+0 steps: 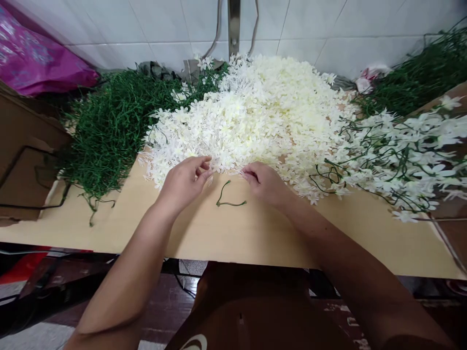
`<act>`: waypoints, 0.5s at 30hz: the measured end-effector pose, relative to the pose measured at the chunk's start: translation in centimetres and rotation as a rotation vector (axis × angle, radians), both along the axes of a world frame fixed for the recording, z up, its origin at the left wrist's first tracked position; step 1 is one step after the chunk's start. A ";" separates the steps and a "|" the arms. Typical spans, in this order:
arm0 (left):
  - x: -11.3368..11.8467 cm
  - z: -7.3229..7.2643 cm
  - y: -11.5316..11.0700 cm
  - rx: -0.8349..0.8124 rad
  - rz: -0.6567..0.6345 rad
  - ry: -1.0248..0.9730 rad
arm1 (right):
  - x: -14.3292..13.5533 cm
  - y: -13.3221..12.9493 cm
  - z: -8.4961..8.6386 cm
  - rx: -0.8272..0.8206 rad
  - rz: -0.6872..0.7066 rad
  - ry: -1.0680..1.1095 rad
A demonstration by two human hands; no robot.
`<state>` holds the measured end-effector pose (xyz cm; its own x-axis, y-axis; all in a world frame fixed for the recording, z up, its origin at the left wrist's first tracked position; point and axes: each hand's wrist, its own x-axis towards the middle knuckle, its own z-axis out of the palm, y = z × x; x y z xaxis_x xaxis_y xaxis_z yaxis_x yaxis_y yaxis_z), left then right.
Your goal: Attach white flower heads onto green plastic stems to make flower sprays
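Note:
A heap of white artificial flowers (251, 116) covers the middle of the wooden table. At its front edge is my left hand (186, 182), thumb and fingers drawn together around a small white spiky flower piece (210, 181). Facing it, my right hand (264, 182) pinches another thin white flower piece (239, 172), whose prongs stick out past the fingertips. A bent green plastic stem (230, 203) lies on the bare wood between and just below both hands, touched by neither.
Green plastic stems (109, 126) are piled at the left, beside a cardboard box (29, 165) and a purple bag (40, 58). Assembled flower sprays (412, 150) lie at the right, with more green stems (426, 73) behind them. A tiled wall (160, 24) borders the table's back.

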<state>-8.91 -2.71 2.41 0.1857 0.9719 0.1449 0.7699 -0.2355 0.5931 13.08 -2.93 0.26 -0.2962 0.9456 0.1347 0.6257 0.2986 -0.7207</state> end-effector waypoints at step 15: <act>0.8 -2.3 3.3 0.054 0.089 0.070 | 0.0 0.0 -0.9 -0.188 0.042 0.590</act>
